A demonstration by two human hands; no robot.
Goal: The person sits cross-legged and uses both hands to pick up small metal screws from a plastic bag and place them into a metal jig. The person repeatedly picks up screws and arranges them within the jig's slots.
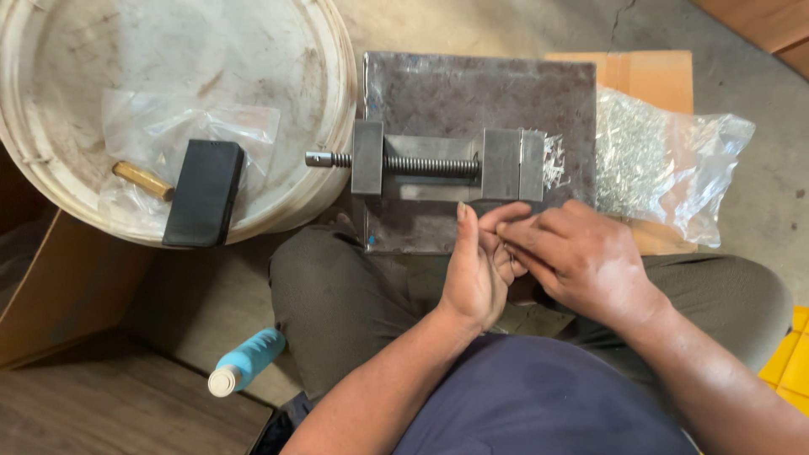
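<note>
Both hands meet at the near edge of a steel plate, just below a small vise.

The left hand [476,270] and right hand [581,257] pinch together over something too small to make out, fingertips touching. The vise [438,164] sits just beyond on the plate [472,93]; a bag of metal bits [666,160] lies right, a white bucket [329,126] left.

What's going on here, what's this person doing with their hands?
A seated person holds both hands together just in front of a small metal vise on a steel plate. The left hand and right hand pinch something tiny, too small to tell. Small shiny metal pieces lie by the vise jaw, with a clear bag of more alongside. A black hammer rests on an upturned white bucket.
</note>
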